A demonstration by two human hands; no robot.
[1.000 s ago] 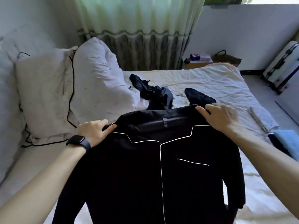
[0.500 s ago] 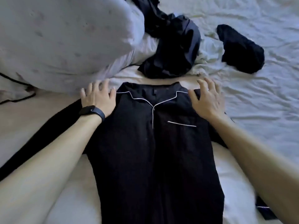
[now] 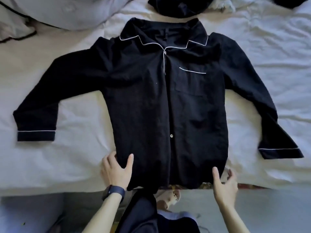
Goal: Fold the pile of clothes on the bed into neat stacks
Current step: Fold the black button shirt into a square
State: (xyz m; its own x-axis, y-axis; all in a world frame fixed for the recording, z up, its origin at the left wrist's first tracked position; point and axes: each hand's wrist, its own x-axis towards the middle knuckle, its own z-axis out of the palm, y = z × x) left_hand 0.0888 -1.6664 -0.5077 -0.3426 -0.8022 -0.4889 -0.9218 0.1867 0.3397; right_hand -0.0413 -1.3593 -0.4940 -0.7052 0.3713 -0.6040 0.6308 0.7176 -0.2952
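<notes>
1. Bedding: a white sheet (image 3: pixel 50 165) covers the bed, and a pillow (image 3: pixel 58 12) lies at the top left.
2. Left sleeve (image 3: pixel 50 98): spread out to the side, with its cuff flat on the sheet.
3. Left hand (image 3: pixel 116 170): this hand has a watch (image 3: pixel 114 193) on the wrist and is at the left corner of the hem. The thumb lies on top of the cloth with the fingers at its edge, pinching it.
4. Shirt (image 3: pixel 159 106): black and lying flat, front up. The collar points away from the person and the hem is at the near edge of the bed. No fold has been made.
5. Heap of dark clothes (image 3: pixel 178 5): just beyond the collar, loose and cut off by the frame.
6. Right hand (image 3: pixel 225 184): at the right corner of the hem with the thumb on the cloth. The fingers are blurred, so it cannot be told whether it grips.
7. Right sleeve (image 3: pixel 269 101): spread outward, with its cuff flat on the sheet.
8. Dark garment (image 3: pixel 289 2): at the top right, loose and mostly out of view.
9. Progress: judged early. One shirt is laid out ready for folding and no finished stack is in view. The shirt, the heap and the dark garment all remain to be folded.
</notes>
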